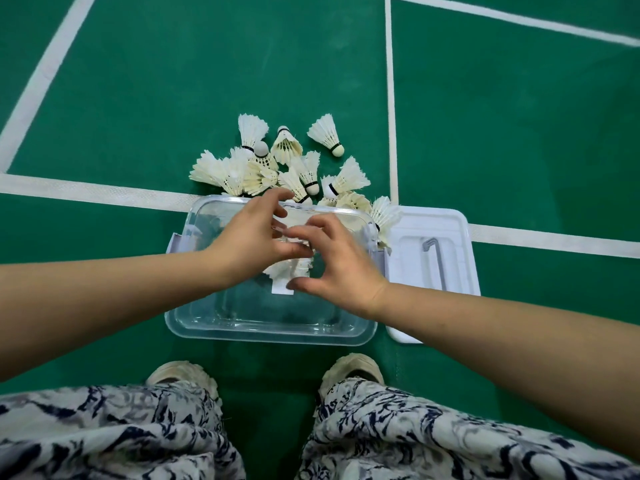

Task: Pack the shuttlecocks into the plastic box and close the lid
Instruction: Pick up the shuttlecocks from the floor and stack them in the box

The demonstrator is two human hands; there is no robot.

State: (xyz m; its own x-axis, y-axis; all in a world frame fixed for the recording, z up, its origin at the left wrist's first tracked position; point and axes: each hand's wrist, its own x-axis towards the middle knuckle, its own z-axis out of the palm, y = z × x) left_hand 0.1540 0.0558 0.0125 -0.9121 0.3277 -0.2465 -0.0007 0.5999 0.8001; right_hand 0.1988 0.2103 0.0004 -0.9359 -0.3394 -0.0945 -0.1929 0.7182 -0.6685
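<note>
A clear plastic box (270, 336) sits open on the green floor in front of my feet. Its white lid (450, 223) lies flat just to the right. Several white feather shuttlecocks (287, 161) are heaped on the floor beyond the box's far rim, and one (382, 216) leans on the far right corner. My left hand (249, 237) and my right hand (339, 268) hover close together over the middle of the box, fingers spread and slightly curled. A couple of shuttlecocks (289, 266) show just beneath and between the hands, inside the box; no finger clearly grips them.
White court lines (104, 192) run across the floor behind the box and along its right (391, 98). My two shoes (183, 375) stand just short of the box's near rim, with patterned trousers below. A grey handle (434, 258) lies on the lid.
</note>
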